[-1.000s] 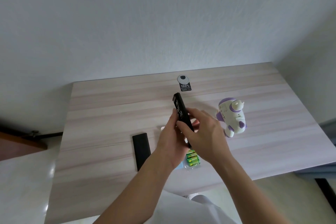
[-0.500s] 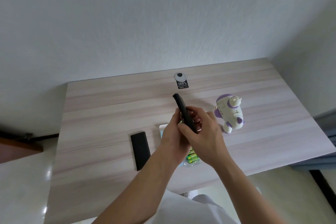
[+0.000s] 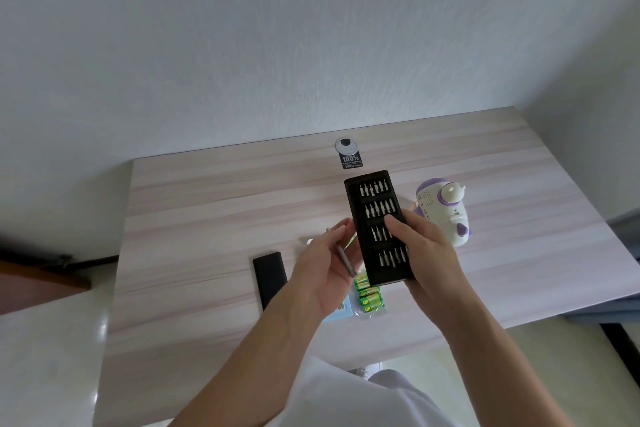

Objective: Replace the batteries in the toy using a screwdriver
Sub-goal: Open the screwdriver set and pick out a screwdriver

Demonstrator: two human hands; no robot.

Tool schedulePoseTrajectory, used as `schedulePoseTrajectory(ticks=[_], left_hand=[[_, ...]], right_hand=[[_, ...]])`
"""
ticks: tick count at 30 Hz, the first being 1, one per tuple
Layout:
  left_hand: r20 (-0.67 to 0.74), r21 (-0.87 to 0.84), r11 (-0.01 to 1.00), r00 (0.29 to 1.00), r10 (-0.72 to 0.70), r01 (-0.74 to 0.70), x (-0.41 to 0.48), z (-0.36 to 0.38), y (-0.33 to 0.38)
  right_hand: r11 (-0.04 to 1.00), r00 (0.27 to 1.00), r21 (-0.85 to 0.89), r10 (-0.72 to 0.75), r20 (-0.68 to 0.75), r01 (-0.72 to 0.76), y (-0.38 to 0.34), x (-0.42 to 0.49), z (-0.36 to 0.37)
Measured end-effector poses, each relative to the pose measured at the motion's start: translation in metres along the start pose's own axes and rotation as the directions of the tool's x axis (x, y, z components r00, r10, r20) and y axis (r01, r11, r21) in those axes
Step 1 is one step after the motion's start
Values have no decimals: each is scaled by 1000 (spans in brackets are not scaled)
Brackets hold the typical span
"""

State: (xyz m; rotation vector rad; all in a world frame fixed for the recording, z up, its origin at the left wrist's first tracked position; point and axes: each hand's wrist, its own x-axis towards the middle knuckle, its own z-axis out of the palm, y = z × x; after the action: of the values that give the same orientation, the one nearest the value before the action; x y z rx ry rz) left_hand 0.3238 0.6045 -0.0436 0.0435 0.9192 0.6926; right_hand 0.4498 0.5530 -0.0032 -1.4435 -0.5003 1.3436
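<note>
My right hand (image 3: 424, 246) grips a black tray of screwdriver bits (image 3: 375, 204) above the table, its face turned up so the rows of bits show. My left hand (image 3: 323, 267) holds a thin grey screwdriver handle (image 3: 344, 258) just left of the tray. The white and purple toy (image 3: 446, 210) stands upright on the table to the right of the tray. A pack of green batteries (image 3: 370, 298) lies on the table below the tray, partly hidden by my hands.
A black sleeve of the bit case (image 3: 269, 276) lies flat on the wooden table (image 3: 207, 218) to the left. A round cable grommet with a black sticker (image 3: 348, 152) sits near the back edge. A pale blue card (image 3: 341, 312) lies under the batteries.
The black tray was edge-on between both hands; now it lies face up in my right hand, and my left hand has come away holding the grey screwdriver handle.
</note>
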Motion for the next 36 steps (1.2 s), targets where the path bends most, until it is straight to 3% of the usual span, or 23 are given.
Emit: schedulePoseTrajectory(ticks=[6, 12, 16, 23, 29, 36], left_hand=[[25, 104, 995, 1000, -10, 8, -6, -9, 3], [57, 212, 977, 998, -18, 5, -16, -13, 4], [58, 217, 975, 998, 33, -45, -20, -18, 3], [74, 229, 958, 984, 159, -172, -26, -19, 3], [98, 278, 927, 967, 234, -252, -27, -18, 2], [125, 307, 911, 961, 248, -275, -29, -17, 0]], right_hand=[[998, 1000, -56, -9, -9, 8, 7, 2, 2], [972, 999, -234, -31, -32, 23, 11, 1, 10], [887, 988, -448, -145, -51, 108, 16, 5, 12], [840, 985, -532, -164, -60, 107, 15, 10, 9], [676, 874, -666, -481, -74, 316, 9, 9, 14], [638, 856, -714, -506, -109, 287, 15, 16, 30]])
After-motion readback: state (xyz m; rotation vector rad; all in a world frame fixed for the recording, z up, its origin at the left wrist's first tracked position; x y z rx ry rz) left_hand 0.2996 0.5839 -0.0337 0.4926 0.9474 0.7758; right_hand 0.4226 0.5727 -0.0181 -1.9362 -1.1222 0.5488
